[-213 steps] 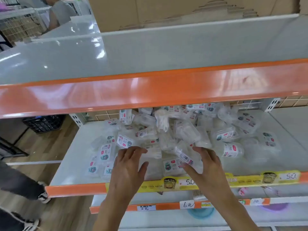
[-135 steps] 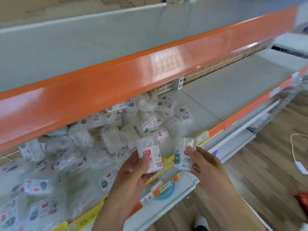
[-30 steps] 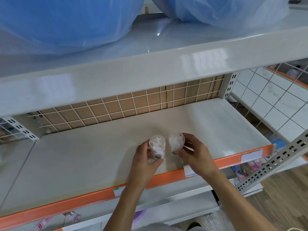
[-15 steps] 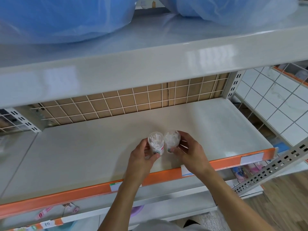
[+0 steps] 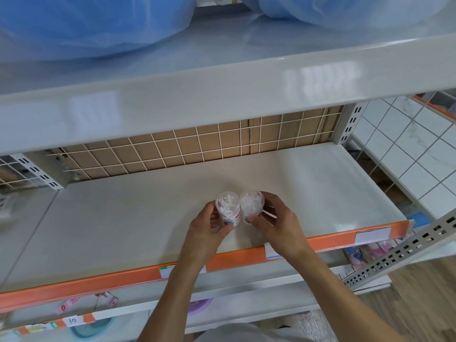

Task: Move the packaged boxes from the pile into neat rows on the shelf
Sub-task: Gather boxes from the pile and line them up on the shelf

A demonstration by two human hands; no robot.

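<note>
Two small clear-plastic cylindrical packaged boxes stand side by side on the pale grey shelf board (image 5: 123, 225), seen from the head camera. The left clear box (image 5: 227, 208) and the right clear box (image 5: 251, 203) both stand upright, long axis vertical, round tops facing up toward the camera. Their walls touch or nearly touch; I cannot tell which. Each is transparent with white contents visible through the top, and the left one carries a printed label with red and green marks on its lower front.

The left hand (image 5: 207, 236) grips the left box, thumb across the lower front and fingers curled round the far left side. The right hand (image 5: 277, 224) grips the right box in the same manner, thumb at the lower front, fingers wrapped round the right side.

The boxes sit right of the board's centre, near the front edge with its orange price strip (image 5: 98, 283), and well apart from the white wire grid back panel (image 5: 197, 144). Bare board extends to the left, right and behind them. The grey upper shelf (image 5: 172, 95) overhangs the space above. Blue plastic-wrapped bundles (image 5: 86, 23) rest on that upper shelf.
</note>
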